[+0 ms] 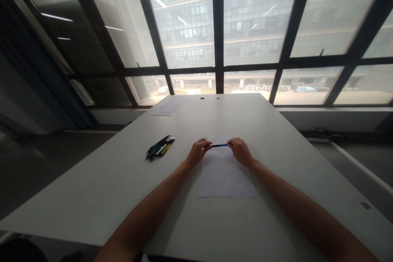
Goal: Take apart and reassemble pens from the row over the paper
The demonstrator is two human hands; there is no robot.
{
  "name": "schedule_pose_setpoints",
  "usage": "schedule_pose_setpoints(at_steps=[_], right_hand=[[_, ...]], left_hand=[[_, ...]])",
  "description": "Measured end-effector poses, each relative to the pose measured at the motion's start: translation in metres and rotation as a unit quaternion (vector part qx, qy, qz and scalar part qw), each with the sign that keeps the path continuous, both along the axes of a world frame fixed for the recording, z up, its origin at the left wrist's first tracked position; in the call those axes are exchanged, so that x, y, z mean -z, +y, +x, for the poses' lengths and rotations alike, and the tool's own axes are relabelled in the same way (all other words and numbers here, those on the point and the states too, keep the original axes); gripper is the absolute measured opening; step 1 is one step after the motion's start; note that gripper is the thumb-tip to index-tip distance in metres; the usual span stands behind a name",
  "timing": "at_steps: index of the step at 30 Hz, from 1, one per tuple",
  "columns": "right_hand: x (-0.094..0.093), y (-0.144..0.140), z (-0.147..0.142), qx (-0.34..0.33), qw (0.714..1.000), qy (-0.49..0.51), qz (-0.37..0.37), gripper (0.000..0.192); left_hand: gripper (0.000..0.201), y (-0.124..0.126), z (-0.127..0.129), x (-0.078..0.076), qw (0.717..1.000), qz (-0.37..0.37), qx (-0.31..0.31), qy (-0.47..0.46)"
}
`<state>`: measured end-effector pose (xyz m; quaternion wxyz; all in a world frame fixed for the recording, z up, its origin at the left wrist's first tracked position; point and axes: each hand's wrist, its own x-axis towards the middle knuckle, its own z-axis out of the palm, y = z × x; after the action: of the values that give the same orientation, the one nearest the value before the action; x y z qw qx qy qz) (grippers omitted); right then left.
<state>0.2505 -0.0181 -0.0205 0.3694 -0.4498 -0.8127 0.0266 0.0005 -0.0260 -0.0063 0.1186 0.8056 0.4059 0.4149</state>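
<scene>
A dark pen with a blue part [220, 145] is stretched level between my two hands, over the far end of a white sheet of paper [227, 176]. The fingers of my left hand [198, 152] pinch its dark left end. At the blue right end, my right hand [241, 151] pinches it the same way. To the left of my left hand lies a loose pile of pens [159, 148], mostly black, with some green, white and yellow ones among them.
The large white table [123, 188] reaches toward tall windows. More printed papers [170, 105] lie at its far left. Two small dark spots [202, 98] mark the far edge. A small dark label [365, 205] is near the right edge.
</scene>
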Motion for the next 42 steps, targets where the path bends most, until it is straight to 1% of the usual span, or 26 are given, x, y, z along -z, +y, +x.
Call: schedule_pose_setpoints(at_steps=[4,9,16,24,29,34,36,40,42], right_hand=[[0.0,0.0,0.0,-0.006,1.0,0.008,-0.003,0.018],[-0.001,-0.002,-0.001,-0.01,1.0,0.017,-0.001,0.015],[-0.003,-0.003,-0.002,-0.036,0.999,0.019,-0.003,0.009],[-0.001,-0.003,-0.003,-0.067,0.998,-0.014,-0.009,0.015],[-0.002,-0.004,-0.002,-0.065,0.998,-0.008,-0.017,0.02],[-0.001,-0.005,-0.003,-0.069,0.997,0.012,-0.018,0.02],[0.0,-0.005,-0.003,-0.075,0.997,0.016,-0.014,0.02],[0.001,-0.003,-0.002,-0.083,0.996,0.025,-0.01,0.019],[0.003,-0.002,-0.001,-0.088,0.995,0.034,-0.009,0.019]], left_hand=[[0.017,0.0,0.0,0.0,0.999,-0.001,0.002,-0.047],[0.017,0.0,0.001,0.0,0.997,-0.003,-0.015,-0.079],[0.021,0.003,0.0,0.005,0.992,-0.056,-0.035,-0.107],[0.028,0.008,-0.003,0.01,0.981,-0.093,-0.01,-0.171],[0.024,0.009,-0.003,0.01,0.983,-0.081,0.001,-0.164],[0.019,0.007,-0.001,0.006,0.979,-0.077,0.003,-0.188],[0.023,0.007,0.0,0.006,0.975,-0.09,0.005,-0.204],[0.039,0.009,-0.001,0.009,0.967,-0.119,0.013,-0.226],[0.042,0.01,-0.002,0.011,0.963,-0.136,0.018,-0.232]])
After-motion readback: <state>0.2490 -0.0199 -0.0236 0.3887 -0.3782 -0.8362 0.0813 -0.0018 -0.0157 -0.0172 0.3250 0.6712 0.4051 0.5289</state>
